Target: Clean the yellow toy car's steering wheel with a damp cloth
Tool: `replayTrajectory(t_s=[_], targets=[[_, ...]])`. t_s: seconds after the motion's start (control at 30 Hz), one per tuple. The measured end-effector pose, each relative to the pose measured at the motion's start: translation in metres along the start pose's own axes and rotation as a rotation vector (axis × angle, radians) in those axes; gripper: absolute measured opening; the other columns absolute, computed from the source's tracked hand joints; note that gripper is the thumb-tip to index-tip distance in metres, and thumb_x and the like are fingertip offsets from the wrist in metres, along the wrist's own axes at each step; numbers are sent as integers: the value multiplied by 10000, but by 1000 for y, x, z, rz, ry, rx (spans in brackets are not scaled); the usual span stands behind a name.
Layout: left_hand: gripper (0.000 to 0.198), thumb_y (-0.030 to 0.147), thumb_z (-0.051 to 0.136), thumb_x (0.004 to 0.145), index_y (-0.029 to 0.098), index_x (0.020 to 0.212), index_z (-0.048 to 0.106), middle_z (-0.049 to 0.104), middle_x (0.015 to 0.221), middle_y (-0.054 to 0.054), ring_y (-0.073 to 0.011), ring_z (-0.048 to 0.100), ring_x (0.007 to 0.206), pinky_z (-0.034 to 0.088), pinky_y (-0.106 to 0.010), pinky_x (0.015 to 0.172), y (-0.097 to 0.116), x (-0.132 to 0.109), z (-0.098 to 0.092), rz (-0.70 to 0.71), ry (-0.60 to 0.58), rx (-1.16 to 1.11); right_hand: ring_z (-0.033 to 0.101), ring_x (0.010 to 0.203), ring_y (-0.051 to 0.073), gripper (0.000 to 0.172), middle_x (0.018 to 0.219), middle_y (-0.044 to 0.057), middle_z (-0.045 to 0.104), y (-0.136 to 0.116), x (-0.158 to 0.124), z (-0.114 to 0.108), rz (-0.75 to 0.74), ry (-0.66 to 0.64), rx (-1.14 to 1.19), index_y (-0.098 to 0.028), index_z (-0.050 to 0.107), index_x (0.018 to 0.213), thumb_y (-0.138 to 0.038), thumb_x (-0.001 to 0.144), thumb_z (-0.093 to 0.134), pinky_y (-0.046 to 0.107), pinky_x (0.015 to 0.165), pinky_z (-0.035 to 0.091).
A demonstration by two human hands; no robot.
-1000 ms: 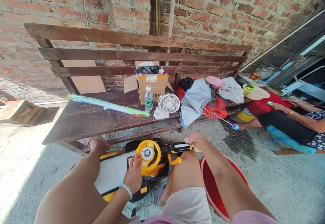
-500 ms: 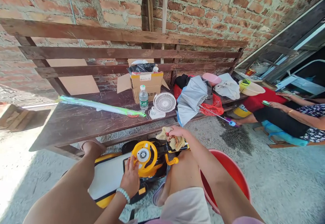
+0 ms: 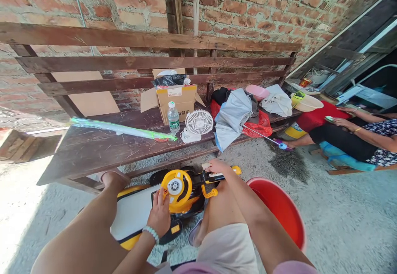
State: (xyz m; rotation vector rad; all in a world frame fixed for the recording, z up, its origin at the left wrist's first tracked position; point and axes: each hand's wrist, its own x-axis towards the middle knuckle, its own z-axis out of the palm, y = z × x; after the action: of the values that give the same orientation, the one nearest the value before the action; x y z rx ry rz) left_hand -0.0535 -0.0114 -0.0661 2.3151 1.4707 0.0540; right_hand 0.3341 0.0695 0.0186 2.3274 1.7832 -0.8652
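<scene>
A yellow and black toy ride-on car [image 3: 186, 201] with a yellow steering wheel [image 3: 173, 186] and a white seat [image 3: 136, 212] stands on the concrete between my bare knees. My left hand [image 3: 159, 216] lies on its dashboard just left of the wheel, fingers stretched out and touching the rim. My right hand [image 3: 217, 167] is closed over the car's front bar. A pale scrap of cloth [image 3: 205, 165] peeks out at its left edge; the rest of the cloth is hidden under the hand.
A red bucket [image 3: 281, 210] stands by my right leg. Ahead, a dark wooden bench [image 3: 93, 152] carries a long green-wrapped roll [image 3: 120, 128], water bottle [image 3: 173, 116], small white fan [image 3: 198, 123], cardboard box [image 3: 177, 98] and grey umbrella [image 3: 233, 118]. Another person [image 3: 350, 141] sits at the right.
My right hand lifted the crumpled cloth, then came back down onto the car's front bar, covering most of it. My left hand stayed by the steering wheel. The view shifted slightly.
</scene>
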Motion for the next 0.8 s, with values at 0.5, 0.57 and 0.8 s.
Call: replayTrajectory(t_s=[0.5, 0.57, 0.8], targets=[[646, 106, 524, 879, 29, 1507, 649, 407, 1791, -271, -464, 341, 1686, 427, -648, 1328, 12, 4, -9, -17, 22, 13, 697, 1310, 266, 438, 1477, 65, 750, 1, -38, 1, -209, 200, 104, -309, 754, 1468, -330, 1036, 687, 327, 1111, 504], [615, 98, 502, 892, 19, 1479, 669, 398, 1794, -279, -467, 353, 1675, 442, -654, 1314, 16, 4, -14, -33, 14, 22, 681, 1317, 281, 453, 1466, 64, 747, -6, -45, 10, -212, 174, 41, -323, 767, 1450, -262, 1011, 674, 366, 1136, 494], [599, 76, 532, 868, 53, 1443, 700, 425, 1785, -261, -446, 379, 1659, 464, -630, 1301, 19, 4, -21, -44, 18, 18, 701, 1278, 293, 459, 1397, 134, 761, 55, -61, -12, 18, 311, 5, -256, 787, 1410, -199, 969, 674, 363, 1099, 506]])
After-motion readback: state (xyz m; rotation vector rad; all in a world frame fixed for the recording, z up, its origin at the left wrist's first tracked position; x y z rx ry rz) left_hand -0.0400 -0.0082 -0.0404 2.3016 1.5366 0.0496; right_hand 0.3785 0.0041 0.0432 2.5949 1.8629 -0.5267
